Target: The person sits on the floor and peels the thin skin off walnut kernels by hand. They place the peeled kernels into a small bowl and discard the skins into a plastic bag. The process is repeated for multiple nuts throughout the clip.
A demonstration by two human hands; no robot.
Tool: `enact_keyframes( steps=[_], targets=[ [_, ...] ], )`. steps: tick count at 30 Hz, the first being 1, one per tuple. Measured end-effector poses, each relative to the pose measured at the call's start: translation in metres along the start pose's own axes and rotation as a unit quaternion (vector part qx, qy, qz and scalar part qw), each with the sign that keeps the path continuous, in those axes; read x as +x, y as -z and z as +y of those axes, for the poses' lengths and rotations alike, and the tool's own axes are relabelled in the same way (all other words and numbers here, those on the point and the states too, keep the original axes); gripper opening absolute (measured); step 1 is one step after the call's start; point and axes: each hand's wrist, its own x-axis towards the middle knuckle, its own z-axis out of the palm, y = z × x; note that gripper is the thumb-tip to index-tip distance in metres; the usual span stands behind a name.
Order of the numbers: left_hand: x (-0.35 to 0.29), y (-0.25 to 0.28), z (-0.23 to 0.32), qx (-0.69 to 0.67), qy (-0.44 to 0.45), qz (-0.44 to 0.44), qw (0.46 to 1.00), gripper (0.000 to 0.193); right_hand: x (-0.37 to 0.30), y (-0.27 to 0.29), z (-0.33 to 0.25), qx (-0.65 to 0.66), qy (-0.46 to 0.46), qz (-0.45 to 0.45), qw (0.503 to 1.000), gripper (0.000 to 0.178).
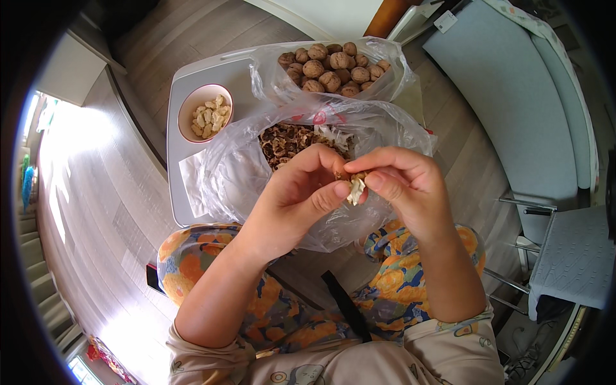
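Observation:
Between my fingertips is a pale piece of walnut kernel (357,190) with some brown skin on its upper side. My left hand (294,196) pinches it from the left with thumb and forefinger. From the right, my right hand (405,186) pinches the same piece, and the fingertips of both hands nearly meet. Just beyond and below them lies an open clear plastic bag (237,151) with a heap of brown walnut shells and skins (287,142). A bowl (182,115) with a dark pinkish rim stands at the far left, holding several peeled kernels (212,117).
A second clear bag (268,80) of whole walnuts (330,81) sits at the back of the grey-white tray table (176,163). White tissue (192,186) lies by its left edge. At right are a folded blue-grey panel (513,96) and a grey step stool (574,256).

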Motion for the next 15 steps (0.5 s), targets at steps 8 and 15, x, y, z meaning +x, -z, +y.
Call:
enact_keyframes(
  steps=[8,15],
  targets=[
    [-0.001,0.000,-0.003,0.209,-0.100,0.039,0.972,0.007,-0.001,0.002,0.007,0.142,-0.071,-0.004,0.987,0.015],
    [-0.002,-0.006,-0.007,0.060,-0.079,0.040,0.994,0.008,0.003,0.002,0.018,0.127,0.041,-0.040,0.990,0.011]
  ],
)
